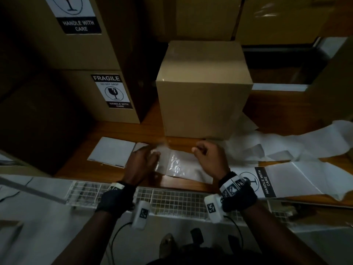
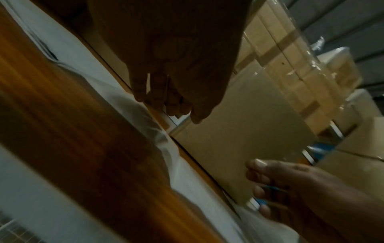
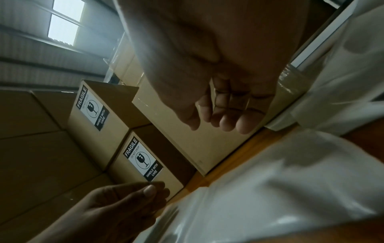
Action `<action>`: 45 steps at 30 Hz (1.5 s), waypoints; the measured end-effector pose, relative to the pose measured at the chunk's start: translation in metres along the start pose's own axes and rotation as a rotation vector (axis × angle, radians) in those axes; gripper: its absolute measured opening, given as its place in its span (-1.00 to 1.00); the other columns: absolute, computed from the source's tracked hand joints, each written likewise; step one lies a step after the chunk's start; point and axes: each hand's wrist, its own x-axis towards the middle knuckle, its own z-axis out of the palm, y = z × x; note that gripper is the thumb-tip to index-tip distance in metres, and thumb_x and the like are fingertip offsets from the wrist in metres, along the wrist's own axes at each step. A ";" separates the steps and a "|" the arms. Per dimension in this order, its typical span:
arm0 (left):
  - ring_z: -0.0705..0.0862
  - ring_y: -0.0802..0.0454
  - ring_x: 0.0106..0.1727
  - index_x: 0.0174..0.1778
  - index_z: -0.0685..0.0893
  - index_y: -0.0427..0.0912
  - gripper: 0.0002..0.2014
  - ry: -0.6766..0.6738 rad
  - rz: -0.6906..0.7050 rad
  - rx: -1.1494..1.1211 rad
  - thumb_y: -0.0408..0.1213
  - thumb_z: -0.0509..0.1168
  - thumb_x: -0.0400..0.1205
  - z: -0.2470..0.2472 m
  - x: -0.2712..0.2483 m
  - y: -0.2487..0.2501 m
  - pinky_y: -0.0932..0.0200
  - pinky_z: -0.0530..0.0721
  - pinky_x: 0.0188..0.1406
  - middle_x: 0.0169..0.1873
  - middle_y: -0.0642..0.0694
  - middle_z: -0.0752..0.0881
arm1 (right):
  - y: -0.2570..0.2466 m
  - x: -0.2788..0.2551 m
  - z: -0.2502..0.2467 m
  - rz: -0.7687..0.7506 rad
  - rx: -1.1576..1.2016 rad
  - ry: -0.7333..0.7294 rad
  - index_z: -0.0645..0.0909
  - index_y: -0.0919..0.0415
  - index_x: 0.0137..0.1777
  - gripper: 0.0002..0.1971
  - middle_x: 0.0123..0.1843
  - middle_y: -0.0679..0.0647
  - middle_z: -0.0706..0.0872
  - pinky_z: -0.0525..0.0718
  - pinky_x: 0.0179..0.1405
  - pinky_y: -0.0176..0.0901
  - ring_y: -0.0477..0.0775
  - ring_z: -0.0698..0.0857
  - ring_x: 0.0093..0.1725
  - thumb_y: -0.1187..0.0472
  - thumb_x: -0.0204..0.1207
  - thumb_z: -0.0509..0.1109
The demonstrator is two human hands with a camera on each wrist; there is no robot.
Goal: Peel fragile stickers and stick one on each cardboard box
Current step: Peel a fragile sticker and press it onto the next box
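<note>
Both hands, left hand (image 1: 142, 161) and right hand (image 1: 207, 153), pinch with curled fingers a limp glossy sheet (image 1: 176, 165) low before the bare cardboard box (image 1: 202, 104); it may fold onto itself or go on crooked.

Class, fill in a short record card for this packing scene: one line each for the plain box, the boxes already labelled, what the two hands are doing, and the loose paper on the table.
Plain box: centre cardboard box stands on the wooden table, no sticker on its visible faces.
Labelled boxes: two stacked at left; lower fragile sticker, upper sticker.
Hands: left hand and right hand over a glossy sheet; grip unclear.
Loose paper: white backing strips at right, one unpeeled sticker.
</note>
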 end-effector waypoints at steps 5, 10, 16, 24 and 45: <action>0.77 -0.06 0.15 0.31 0.76 -0.18 -0.64 -0.066 0.152 -0.002 -0.08 0.33 0.68 0.037 -0.018 0.034 0.09 0.68 0.10 0.19 -0.13 0.81 | 0.017 -0.016 -0.018 0.021 -0.061 0.003 0.77 0.22 0.18 -0.81 0.04 0.06 0.82 0.77 0.13 0.10 0.02 0.76 0.01 0.20 0.63 0.49; 0.71 -0.04 0.18 0.29 0.76 -0.15 -0.74 -0.109 0.245 -0.009 -0.15 0.36 0.73 0.081 -0.026 0.067 0.19 0.53 0.09 0.20 -0.09 0.80 | 0.041 -0.036 -0.054 0.033 -0.158 0.069 0.81 0.23 0.07 -0.88 0.01 0.10 0.82 0.72 0.07 0.02 0.10 0.75 0.02 0.25 0.59 0.50; 0.72 -0.11 0.14 0.22 0.80 -0.18 -0.68 -0.135 0.237 0.044 -0.06 0.31 0.70 0.119 -0.035 0.090 0.02 0.59 0.14 0.09 -0.14 0.83 | 0.074 -0.049 -0.094 0.026 -0.327 -0.037 0.80 0.19 0.18 -0.81 0.11 0.09 0.80 0.66 0.14 -0.08 0.05 0.72 0.07 0.22 0.60 0.50; 0.59 -0.13 0.32 0.28 0.76 -0.02 -0.62 -0.089 0.174 0.175 0.05 0.47 0.61 0.156 -0.046 0.107 -0.07 0.33 0.19 0.23 -0.07 0.72 | 0.080 -0.030 -0.112 -0.187 -0.505 -0.403 0.79 0.10 0.17 -0.81 0.09 0.06 0.79 0.68 0.12 0.02 0.05 0.71 0.07 0.15 0.59 0.50; 0.34 0.02 0.54 0.57 0.56 0.15 -0.26 -0.195 0.048 0.156 0.36 0.26 0.47 0.161 -0.045 0.094 0.09 0.09 0.37 0.43 0.08 0.52 | 0.087 0.001 -0.110 -0.256 -0.416 -0.724 0.60 -0.15 0.34 -0.63 0.06 -0.03 0.64 0.54 -0.07 -0.13 -0.09 0.63 -0.04 0.14 0.57 0.51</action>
